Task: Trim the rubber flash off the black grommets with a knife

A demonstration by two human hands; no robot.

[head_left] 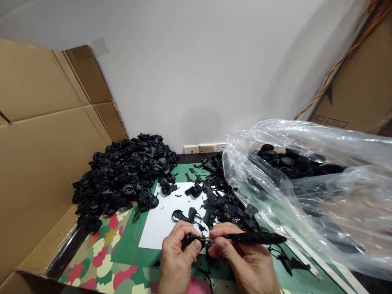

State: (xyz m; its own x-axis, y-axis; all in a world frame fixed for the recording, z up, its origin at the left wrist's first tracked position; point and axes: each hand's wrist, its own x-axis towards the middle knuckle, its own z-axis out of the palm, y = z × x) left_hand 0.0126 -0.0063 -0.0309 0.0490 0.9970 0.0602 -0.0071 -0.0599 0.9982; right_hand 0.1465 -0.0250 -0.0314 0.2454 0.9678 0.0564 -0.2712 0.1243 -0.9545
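My left hand (180, 255) is closed round a small black rubber part (190, 238), pinched between thumb and fingers. In my right hand (245, 257) lies a slim tool with a black wrapped handle (257, 238) and a thin metal shaft. Its shaft points left and reaches the rubber part; the exact tip is hidden by my left fingers. Just beyond my hands, black rubber scraps (192, 214) are strewn over a white sheet (153, 232). Two ribbed rubber pieces, one of them a bellows-like part (196, 190), sit farther back on the sheet.
A large heap of black rubber parts (122, 175) rises at left beside a cardboard wall (45, 134). Trimmed scraps (226, 208) pile up right of the sheet. A clear plastic bag (306, 200) holding black round parts (288, 162) takes up the right. Green mat (128, 245) lies underneath.
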